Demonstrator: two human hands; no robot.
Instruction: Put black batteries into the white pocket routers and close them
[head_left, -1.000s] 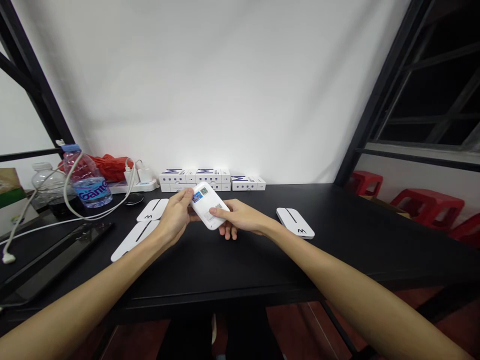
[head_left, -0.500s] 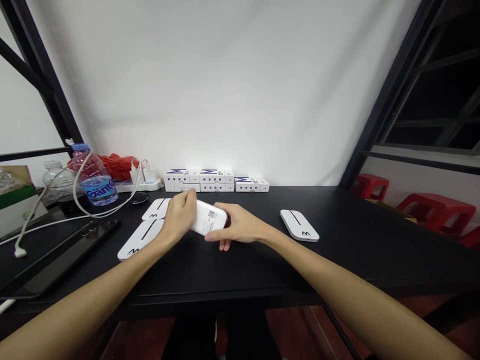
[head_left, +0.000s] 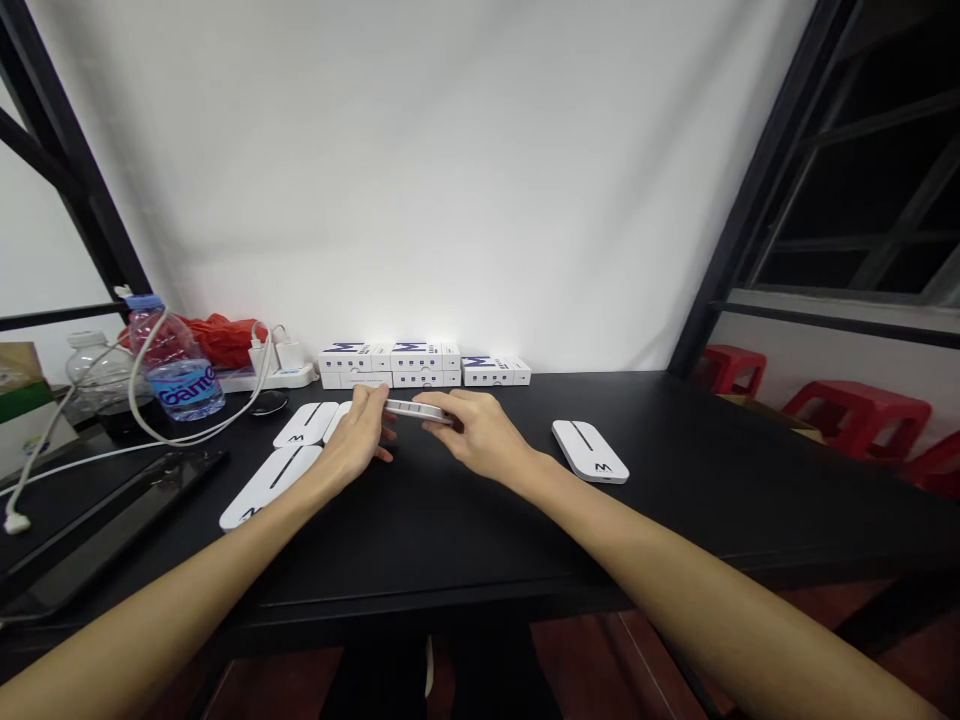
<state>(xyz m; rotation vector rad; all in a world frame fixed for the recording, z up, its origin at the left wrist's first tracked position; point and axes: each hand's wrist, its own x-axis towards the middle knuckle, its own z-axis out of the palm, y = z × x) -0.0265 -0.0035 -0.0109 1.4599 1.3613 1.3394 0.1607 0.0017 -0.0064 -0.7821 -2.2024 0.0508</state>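
Observation:
A slim white portable Wi-Fi router is held edge-on above the table between my two hands. My left hand is closed on its left end, with some fingertips showing underneath. Thumb and fingers of my right hand grip the opposite end. Beside my left forearm lie white routers of the same rounded shape: one at the back, one nearer, and another partly hidden behind my left hand. To the right, a single router lies flat with its dark stripe and logo up.
White printed boxes stand along the wall, some stacked. At left are a labelled water bottle, a clear bottle, a power strip, white cables and a black tablet-like panel. Red stools stand beyond the table's right.
The router has turned from showing its printed label face to showing a narrow edge, and has risen slightly. My right hand has shifted its grip over the top. The view has shifted slightly.

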